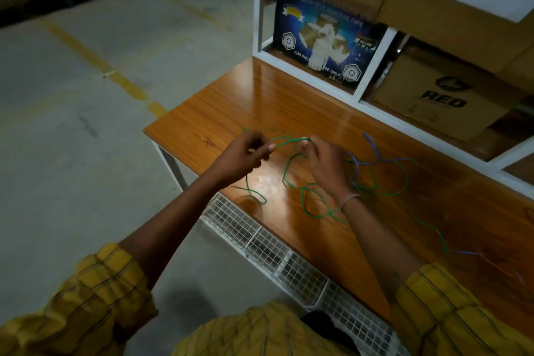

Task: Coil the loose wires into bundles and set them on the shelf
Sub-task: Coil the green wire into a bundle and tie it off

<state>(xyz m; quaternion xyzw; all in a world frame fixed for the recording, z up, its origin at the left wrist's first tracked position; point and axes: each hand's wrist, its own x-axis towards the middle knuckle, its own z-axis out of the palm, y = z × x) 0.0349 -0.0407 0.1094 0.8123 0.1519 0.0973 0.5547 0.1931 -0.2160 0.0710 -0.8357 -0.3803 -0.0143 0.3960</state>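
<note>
Concrete floor with yellow lane marks lies to the left of a wooden bench [219, 113], backed by a white shelf frame [372, 66] holding cardboard boxes [439, 95]. Your left hand [245, 154] pinches the green wire [291, 140] between thumb and curled fingers; your right hand [326, 165] grips the same strand just beside it, so a short taut span runs between them — a hold that likely lets you feed wire into a first loop. Most of the green wire sprawls in loose curves on the bench under and beside your right wrist. A blue wire [372, 144] crosses it further right, and may snag as you draw. No bundle is formed yet — the shelf placement is still to come.
</note>
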